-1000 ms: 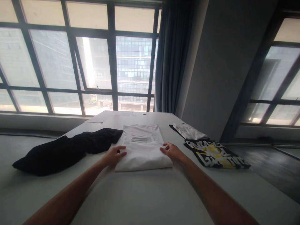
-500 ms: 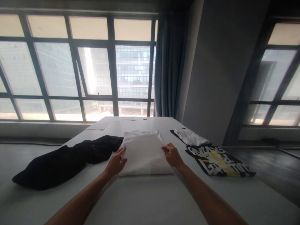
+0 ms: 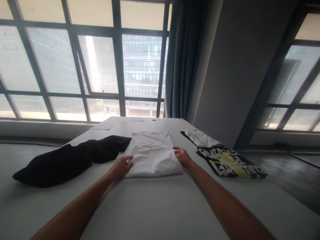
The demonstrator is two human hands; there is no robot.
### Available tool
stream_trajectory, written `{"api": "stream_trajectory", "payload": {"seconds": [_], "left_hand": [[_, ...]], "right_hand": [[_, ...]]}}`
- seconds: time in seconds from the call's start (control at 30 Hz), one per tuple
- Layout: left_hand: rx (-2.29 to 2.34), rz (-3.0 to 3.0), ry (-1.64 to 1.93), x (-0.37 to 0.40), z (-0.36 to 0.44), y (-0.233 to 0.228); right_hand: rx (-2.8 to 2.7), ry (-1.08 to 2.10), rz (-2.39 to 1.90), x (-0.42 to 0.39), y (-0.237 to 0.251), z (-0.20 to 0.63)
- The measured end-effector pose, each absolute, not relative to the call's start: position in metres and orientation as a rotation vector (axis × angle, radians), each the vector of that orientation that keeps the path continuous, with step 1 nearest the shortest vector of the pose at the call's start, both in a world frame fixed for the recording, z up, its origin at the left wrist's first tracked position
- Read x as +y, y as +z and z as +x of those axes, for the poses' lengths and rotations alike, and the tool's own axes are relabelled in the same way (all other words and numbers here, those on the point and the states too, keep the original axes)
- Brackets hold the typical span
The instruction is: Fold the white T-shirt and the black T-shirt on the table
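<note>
A folded white shirt (image 3: 153,161) lies flat on the table in front of me, creased across its middle. My left hand (image 3: 121,166) is at its left edge, fingers and thumb bent around the side of the cloth. At the opposite edge, my right hand (image 3: 183,157) has its fingers curled over the border, with the thumb mostly hidden. A rumpled black garment (image 3: 72,160) lies to the left, close to the shirt's far left corner.
On the right are a folded black garment with white and yellow lettering (image 3: 231,163) and a small white cloth (image 3: 203,138) behind it. Papers (image 3: 101,127) lie on the far part of the white table (image 3: 150,206). Beyond stand windows and a blue curtain (image 3: 181,66).
My view has tipped downward a little. The white shirt, smooth before, now shows wrinkles across its upper layer. My left fingers and thumb have drawn closer together at its edge.
</note>
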State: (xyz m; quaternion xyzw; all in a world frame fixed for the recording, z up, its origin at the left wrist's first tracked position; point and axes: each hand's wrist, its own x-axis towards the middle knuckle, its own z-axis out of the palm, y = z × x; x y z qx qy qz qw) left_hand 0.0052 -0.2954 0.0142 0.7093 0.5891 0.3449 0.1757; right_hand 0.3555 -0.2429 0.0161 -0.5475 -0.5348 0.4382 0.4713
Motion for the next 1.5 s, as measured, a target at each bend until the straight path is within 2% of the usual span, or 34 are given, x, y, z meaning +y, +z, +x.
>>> {"api": "stream_trajectory", "payload": {"seconds": [0.3, 0.43, 0.7, 0.87, 0.97, 1.1, 1.23, 1.33, 1.43, 1.5], "left_hand": [[1.628, 2.03, 0.985, -0.296, 0.006, 0.01], [1.611, 2.023, 1.001, -0.296, 0.008, 0.01], [1.63, 2.0, 1.021, -0.301, 0.009, 0.014], [1.715, 1.976, 1.036, -0.303, 0.01, 0.016], [1.724, 1.978, 1.021, -0.303, 0.01, 0.016], [1.741, 1.956, 0.986, -0.301, 0.006, 0.014], [1.699, 1.854, 0.868, -0.287, 0.0, 0.017], [1.613, 1.825, 0.924, -0.268, 0.0, 0.023], [1.604, 1.841, 0.928, -0.251, 0.005, 0.029], [1.598, 1.849, 0.997, -0.245, 0.009, 0.03]], "right_hand": [[-1.208, 1.221, -1.359, -0.251, 0.025, 0.345], [-1.222, 1.19, -1.302, -0.253, 0.027, 0.342], [-1.329, 0.853, -1.326, -0.242, 0.026, 0.352], [-1.672, 0.302, -1.547, -0.244, 0.032, 0.368], [-1.905, 0.169, -1.629, -0.246, 0.032, 0.372], [-1.9, 0.321, -1.634, -0.246, 0.028, 0.373], [-1.638, 0.813, -1.558, -0.244, 0.025, 0.374], [-1.523, 1.039, -1.435, -0.245, 0.022, 0.374], [-1.563, 1.043, -1.404, -0.248, 0.023, 0.373], [-1.667, 0.862, -1.349, -0.25, 0.027, 0.374]]}}
